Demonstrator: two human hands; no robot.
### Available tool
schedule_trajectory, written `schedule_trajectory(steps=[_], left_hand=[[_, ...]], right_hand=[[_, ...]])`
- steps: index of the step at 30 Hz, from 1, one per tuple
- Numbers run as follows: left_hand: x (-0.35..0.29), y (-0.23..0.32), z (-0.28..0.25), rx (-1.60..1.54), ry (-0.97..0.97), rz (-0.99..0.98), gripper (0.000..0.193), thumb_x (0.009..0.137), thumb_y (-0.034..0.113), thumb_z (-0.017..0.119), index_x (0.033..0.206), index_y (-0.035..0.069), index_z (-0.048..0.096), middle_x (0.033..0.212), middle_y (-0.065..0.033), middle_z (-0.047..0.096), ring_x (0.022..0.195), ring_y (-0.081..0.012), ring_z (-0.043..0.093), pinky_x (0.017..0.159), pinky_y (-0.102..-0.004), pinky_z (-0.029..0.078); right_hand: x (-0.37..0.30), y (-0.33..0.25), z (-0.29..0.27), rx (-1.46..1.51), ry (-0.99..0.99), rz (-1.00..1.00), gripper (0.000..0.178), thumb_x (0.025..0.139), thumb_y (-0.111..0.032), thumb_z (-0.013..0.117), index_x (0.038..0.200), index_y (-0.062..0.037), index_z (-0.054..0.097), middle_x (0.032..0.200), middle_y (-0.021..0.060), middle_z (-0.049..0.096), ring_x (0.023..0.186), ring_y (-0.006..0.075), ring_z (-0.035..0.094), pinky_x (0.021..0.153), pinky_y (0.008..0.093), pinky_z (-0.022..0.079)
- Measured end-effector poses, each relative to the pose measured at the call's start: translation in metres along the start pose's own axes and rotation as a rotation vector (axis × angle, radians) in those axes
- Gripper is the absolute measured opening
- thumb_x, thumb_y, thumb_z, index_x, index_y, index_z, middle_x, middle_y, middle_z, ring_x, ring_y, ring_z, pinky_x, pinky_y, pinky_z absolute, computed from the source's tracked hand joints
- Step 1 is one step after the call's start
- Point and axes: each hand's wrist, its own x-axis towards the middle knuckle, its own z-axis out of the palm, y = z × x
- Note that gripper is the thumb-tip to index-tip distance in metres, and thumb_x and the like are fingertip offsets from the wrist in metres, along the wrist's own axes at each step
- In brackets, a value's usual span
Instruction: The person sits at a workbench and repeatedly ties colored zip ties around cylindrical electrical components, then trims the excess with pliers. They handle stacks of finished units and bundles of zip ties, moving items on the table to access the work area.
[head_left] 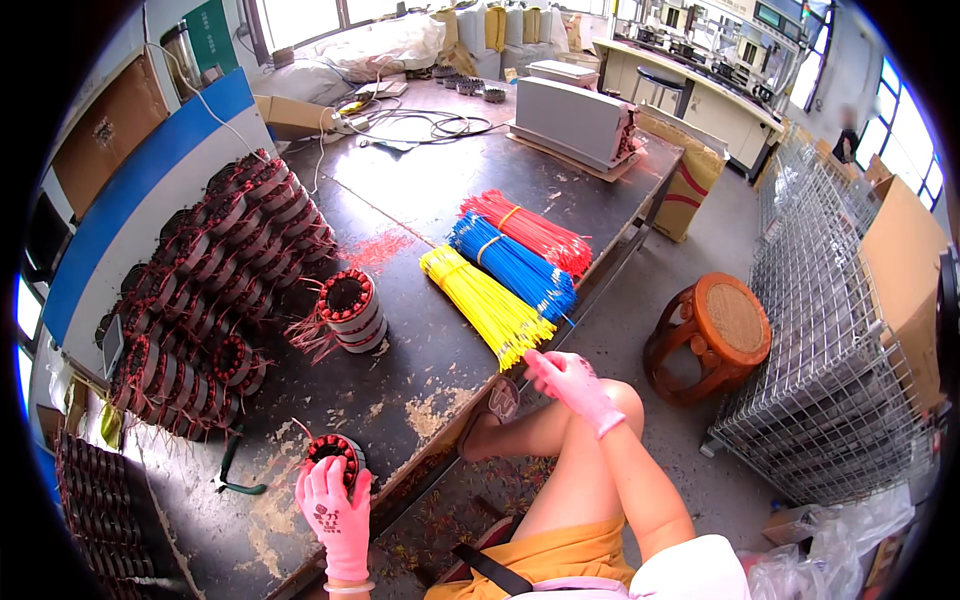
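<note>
My left hand [335, 505], in a pink glove, rests with its fingers curled over a motor stator [343, 447] near the table's front edge. The stator is a short grey ring with red windings inside, and a thin lead sticks up from it. Farther right, my right hand [575, 388], gloved in pink too, has its fingertips pinched at the near end of a bundle of yellow wires [485, 300]. Whether a wire is between those fingers is too small to tell. Beside the yellow bundle lie banded bundles of blue wires [512, 262] and red wires [530, 228].
A stack of grey stators [352, 312] with red leads stands mid-table; many more stators [215, 280] are piled at the left. A green-handled tool [240, 470] lies near them. Right of the table are a wooden stool [712, 335] and a wire mesh cage [830, 330].
</note>
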Motion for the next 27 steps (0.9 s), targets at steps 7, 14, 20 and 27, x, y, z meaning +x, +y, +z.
schedule_trajectory(steps=[7,14,20,27], left_hand=[[-0.013,-0.019,-0.033,-0.069,-0.153,0.067,0.040,0.078,0.016,0.081,0.113,0.007,0.064,0.122,-0.0104,0.064,0.123,-0.0384,0.055,0.111,-0.0514,0.040],[-0.013,-0.005,-0.030,-0.037,-0.076,0.018,0.039,0.080,0.016,0.080,0.114,0.006,0.064,0.125,-0.0125,0.063,0.126,-0.0415,0.053,0.109,-0.0511,0.041],[-0.018,-0.012,-0.026,-0.055,-0.110,-0.001,0.037,0.083,0.017,0.079,0.114,0.005,0.063,0.124,-0.0121,0.064,0.125,-0.0412,0.053,0.110,-0.0513,0.041],[-0.018,-0.004,-0.027,-0.029,-0.083,-0.018,0.039,0.082,0.019,0.081,0.115,0.005,0.064,0.125,-0.0120,0.064,0.126,-0.0419,0.053,0.110,-0.0514,0.041]], right_hand=[[0.001,0.013,0.006,0.443,-0.092,0.068,0.030,0.102,-0.032,0.065,0.089,-0.0065,0.071,0.083,0.0000,0.070,0.066,0.0047,0.058,0.057,0.0206,0.044],[0.004,0.001,0.011,0.337,-0.040,0.002,0.042,0.102,-0.043,0.064,0.089,-0.0039,0.072,0.076,-0.0001,0.067,0.063,0.0058,0.056,0.056,0.0219,0.044],[0.010,0.011,0.009,0.406,-0.006,0.017,0.038,0.101,-0.040,0.067,0.083,-0.0066,0.072,0.070,-0.0029,0.065,0.057,0.0031,0.053,0.050,0.0206,0.039],[-0.008,0.008,0.005,0.541,-0.012,0.049,0.033,0.100,-0.036,0.070,0.082,-0.0084,0.070,0.072,-0.0036,0.066,0.057,0.0021,0.054,0.050,0.0189,0.039]])
